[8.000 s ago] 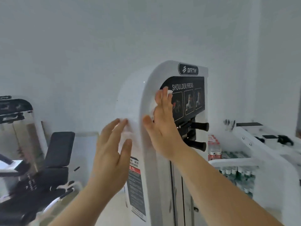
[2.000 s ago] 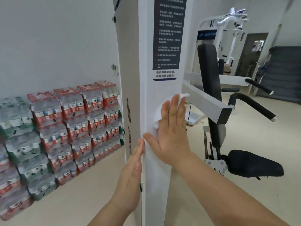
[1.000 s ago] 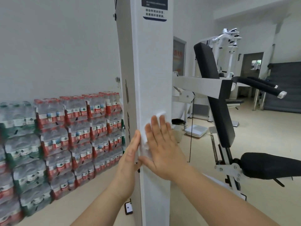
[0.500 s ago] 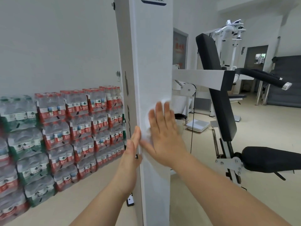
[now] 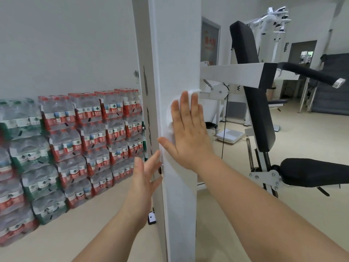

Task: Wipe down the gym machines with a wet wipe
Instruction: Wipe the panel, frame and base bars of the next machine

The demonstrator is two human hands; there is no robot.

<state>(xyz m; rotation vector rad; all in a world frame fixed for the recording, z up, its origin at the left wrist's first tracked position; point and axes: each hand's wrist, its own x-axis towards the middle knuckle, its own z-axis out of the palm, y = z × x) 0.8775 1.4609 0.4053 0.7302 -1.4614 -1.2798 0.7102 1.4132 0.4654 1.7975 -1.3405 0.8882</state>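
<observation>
Gym floor, water packs (image 5: 75, 133) behind: wiping the white column (image 5: 179, 53).
Your right fingers (image 5: 184, 104) lie straight and flat, the right hand (image 5: 190, 133) pressing the wet wipe (image 5: 170, 120) against the column's front face near its left edge; your left hand (image 5: 146, 178), fingers open, sits at that edge. Press evenly, overlapping strokes out to both edges.

You are in a gym: right before you stands a white weight machine (image 5: 179, 53) with a black padded backrest (image 5: 253, 91), seat (image 5: 317, 173), cable (image 5: 222, 129) and pulley (image 5: 220, 91). A second machine (image 5: 273, 17) stands behind, and packs of bottled water (image 5: 75, 138) line the wall (image 5: 66, 44).
</observation>
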